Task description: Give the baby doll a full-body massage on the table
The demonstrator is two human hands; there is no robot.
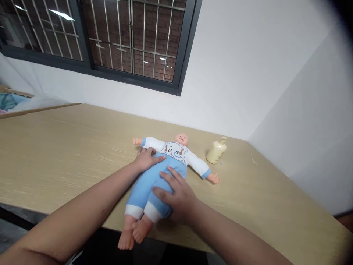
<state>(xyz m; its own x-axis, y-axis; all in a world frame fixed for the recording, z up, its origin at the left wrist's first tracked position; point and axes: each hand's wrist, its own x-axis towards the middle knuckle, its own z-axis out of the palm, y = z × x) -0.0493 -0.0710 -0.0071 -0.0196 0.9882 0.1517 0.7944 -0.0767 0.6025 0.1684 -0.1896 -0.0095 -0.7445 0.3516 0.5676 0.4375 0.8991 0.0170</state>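
The doll (pixel 157 173) is laid face up on the desk (pixel 82 147), its head pointed at the far edge and its feet (pixel 127 235) extended past the near edge. Its side is touched by the left hand (pixel 147 159), which is spread wide with the thumb laid on the belly. One leg is covered by the right hand (pixel 180 197), its visible fingers also parted; how firmly they are pressed cannot be told. A cream bottle (pixel 217 152) is stood near the far right corner; its contents cannot be made out.
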